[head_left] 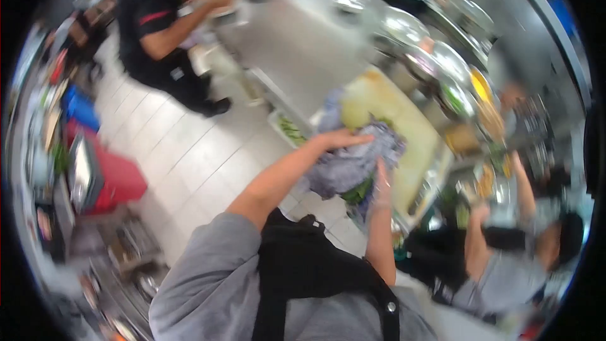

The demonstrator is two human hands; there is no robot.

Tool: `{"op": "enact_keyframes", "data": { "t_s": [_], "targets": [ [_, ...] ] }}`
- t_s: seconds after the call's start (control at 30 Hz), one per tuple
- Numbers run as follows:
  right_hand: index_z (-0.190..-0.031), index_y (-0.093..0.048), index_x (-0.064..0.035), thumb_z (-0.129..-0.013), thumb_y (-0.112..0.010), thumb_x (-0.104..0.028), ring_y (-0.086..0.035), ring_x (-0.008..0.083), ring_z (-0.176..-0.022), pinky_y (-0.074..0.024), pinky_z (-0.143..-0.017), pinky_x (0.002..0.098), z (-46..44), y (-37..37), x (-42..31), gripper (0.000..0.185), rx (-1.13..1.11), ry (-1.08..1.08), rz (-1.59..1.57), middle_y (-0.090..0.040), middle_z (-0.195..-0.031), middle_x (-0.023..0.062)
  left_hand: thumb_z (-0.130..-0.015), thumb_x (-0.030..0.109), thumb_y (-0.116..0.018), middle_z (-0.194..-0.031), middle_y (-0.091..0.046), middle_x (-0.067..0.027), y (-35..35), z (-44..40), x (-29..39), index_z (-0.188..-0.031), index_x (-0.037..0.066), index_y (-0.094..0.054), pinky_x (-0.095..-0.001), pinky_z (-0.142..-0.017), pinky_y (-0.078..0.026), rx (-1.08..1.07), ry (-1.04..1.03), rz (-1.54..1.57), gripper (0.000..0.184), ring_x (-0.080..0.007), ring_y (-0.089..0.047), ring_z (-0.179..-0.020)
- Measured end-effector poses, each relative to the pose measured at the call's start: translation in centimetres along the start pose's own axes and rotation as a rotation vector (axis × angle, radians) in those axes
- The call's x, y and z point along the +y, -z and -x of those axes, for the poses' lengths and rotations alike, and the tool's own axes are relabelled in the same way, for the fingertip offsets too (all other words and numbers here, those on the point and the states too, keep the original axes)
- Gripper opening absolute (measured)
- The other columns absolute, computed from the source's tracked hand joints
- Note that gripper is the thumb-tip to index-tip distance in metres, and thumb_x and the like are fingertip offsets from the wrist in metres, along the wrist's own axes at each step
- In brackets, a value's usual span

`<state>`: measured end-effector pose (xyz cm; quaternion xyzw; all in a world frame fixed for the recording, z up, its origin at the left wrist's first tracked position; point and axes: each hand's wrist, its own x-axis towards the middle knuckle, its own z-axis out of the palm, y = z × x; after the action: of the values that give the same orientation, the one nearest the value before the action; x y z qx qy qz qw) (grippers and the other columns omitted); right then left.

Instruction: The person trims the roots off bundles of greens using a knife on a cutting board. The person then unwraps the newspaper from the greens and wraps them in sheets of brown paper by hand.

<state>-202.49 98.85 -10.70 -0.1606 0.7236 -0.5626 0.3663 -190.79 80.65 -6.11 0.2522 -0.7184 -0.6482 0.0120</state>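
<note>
Between my two hands is a bunched grey-purple cloth (344,167), with some green leafy matter (358,193) showing at its lower edge. My left hand (346,139) lies over the top of the cloth, its fingers closed on it. On the other side, my right hand (382,184) presses against the cloth's right edge, seemingly in a clear glove. Both hands are over the near edge of a pale cutting board (410,145) on the steel counter (303,44). Motion blur hides what the cloth may contain.
A person in black (151,31) stands at the upper left by the counter. Another person in grey (511,271) works at the lower right. Metal bowls (404,25) line the counter's far side. A red bin (117,177) stands on the floor at left.
</note>
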Motion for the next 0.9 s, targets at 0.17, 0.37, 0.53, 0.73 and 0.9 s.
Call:
{"op": "enact_keyframes", "data": {
  "t_s": [0.17,0.37,0.53,0.73,0.9],
  "targets": [
    [-0.145,-0.044,0.0037,-0.092,-0.066,-0.036,-0.043,0.0258,-0.137,-0.0332,-0.113,0.0369,0.9,-11.0,-0.3,0.069,-0.366,-0.047,-0.129,-0.046,-0.148,0.019,-0.08,0.08,-0.055,-0.146,-0.048,-0.0199,6.6,13.5,-3.0,-0.146,-0.002,-0.042,-0.0408,-0.111,-0.034,0.242,0.116,0.263,0.106,-0.0281,-0.045,-0.135],
    [-0.147,-0.04,0.0024,-0.082,-0.078,-0.032,-0.054,0.0239,-0.121,-0.0401,-0.105,0.0341,8.3,-29.0,-5.7,0.083,-0.634,0.397,0.16,-0.054,-0.137,0.016,-0.088,0.07,-0.055,-0.141,-0.055,-0.0113,13.0,29.2,-11.8,-0.143,0.005,-0.049,-0.0384,-0.107,-0.04,0.548,0.029,0.91,0.085,-0.025,-0.053,-0.128],
    [-0.147,-0.043,-0.0015,-0.081,-0.079,-0.031,-0.056,0.02,-0.116,-0.0411,-0.101,0.0319,15.3,-44.5,-7.7,0.08,-1.06,0.394,0.177,-0.059,-0.132,0.0128,-0.095,0.049,-0.059,-0.132,-0.063,-0.0099,17.5,42.2,-21.4,-0.136,0.005,-0.055,-0.039,-0.103,-0.047,0.77,-0.315,1.42,0.06,-0.0232,-0.063,-0.116],
    [-0.147,-0.045,-0.0059,-0.082,-0.08,-0.029,-0.055,0.0175,-0.115,-0.0416,-0.101,0.0312,23.1,-60.1,-6.6,0.077,-1.506,0.126,0.205,-0.059,-0.131,0.0086,-0.096,0.04,-0.059,-0.129,-0.063,-0.0156,20.9,54.9,-28.0,-0.137,0.0,-0.052,-0.0436,-0.105,-0.046,1.051,-0.54,1.454,0.058,-0.0294,-0.063,-0.116],
    [-0.145,-0.05,-0.0141,-0.082,-0.077,-0.045,-0.058,0.0277,-0.119,-0.0418,-0.104,0.0382,28.4,-71.2,-8.4,0.074,-1.488,0.584,0.648,-0.06,-0.131,0.0188,-0.09,0.037,-0.06,-0.13,-0.061,-0.0203,27.2,60.4,-35.4,-0.137,-0.003,-0.049,-0.0464,-0.105,-0.047,0.987,-0.959,1.452,0.063,-0.0344,-0.062,-0.116]
  ]
}}
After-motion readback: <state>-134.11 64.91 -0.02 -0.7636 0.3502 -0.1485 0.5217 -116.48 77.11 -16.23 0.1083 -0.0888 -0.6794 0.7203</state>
